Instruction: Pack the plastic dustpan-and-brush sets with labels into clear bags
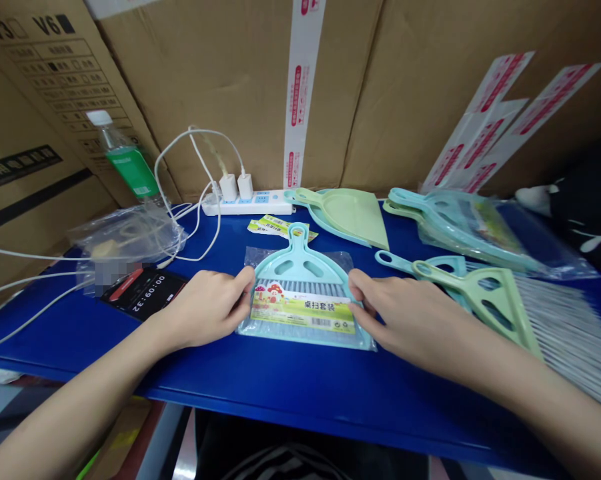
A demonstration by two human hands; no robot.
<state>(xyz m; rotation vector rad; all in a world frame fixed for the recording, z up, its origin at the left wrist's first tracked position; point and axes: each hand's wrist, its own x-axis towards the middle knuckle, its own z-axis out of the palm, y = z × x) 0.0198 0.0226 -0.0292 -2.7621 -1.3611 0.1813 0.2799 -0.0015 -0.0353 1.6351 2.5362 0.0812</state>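
Observation:
A light blue mini dustpan-and-brush set point(300, 280) in a clear plastic bag lies on the blue table point(290, 387), with a yellow-green label across its front. My left hand point(207, 308) pinches the bag's left edge with thumb and fingers. My right hand point(405, 313) grips the bag's right edge in the same way. Both hands rest on the table on either side of the set.
Green and blue dustpans point(347, 215) lie behind, loose brushes point(485, 293) and bagged sets point(470, 223) to the right. A power strip point(247, 203) with chargers and cables, a bottle point(125, 160), a plastic bag point(125, 237) and a phone timer point(143, 292) sit left. Cardboard boxes point(220, 87) stand behind.

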